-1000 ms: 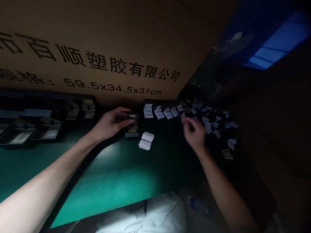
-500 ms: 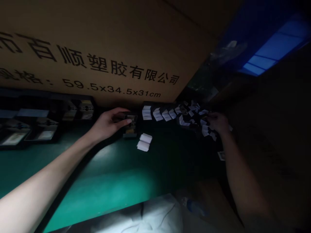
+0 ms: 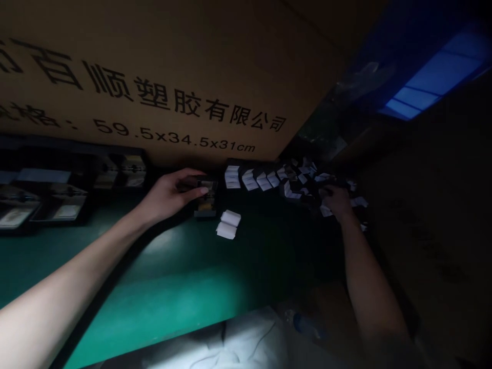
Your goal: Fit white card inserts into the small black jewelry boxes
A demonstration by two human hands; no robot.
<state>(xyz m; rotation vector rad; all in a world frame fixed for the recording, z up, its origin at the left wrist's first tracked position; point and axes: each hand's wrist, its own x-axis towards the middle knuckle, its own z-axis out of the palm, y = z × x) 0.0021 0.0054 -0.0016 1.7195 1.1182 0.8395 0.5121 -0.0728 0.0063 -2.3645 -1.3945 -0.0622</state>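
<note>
My left hand (image 3: 171, 192) grips a small dark box (image 3: 205, 197) that stands on the green mat (image 3: 172, 287), fingers over its top and thumb at its near side. Two white folded papers (image 3: 228, 224) lie just right of the box. My right hand (image 3: 336, 201) reaches into a dark heap of several small white folded papers (image 3: 303, 177) at the right, its fingers curled down among them. What they hold is hidden in the dim light.
A big cardboard carton (image 3: 172, 77) with printed black characters stands along the back. Dark trays with boxed items (image 3: 49, 197) sit at the left. A row of white papers (image 3: 251, 179) lines the carton's foot. White cloth (image 3: 238, 343) lies at the near edge.
My right hand went from near the middle of the mat out to the paper heap on the right, then drew slightly back left within it. My left hand stayed on the box.
</note>
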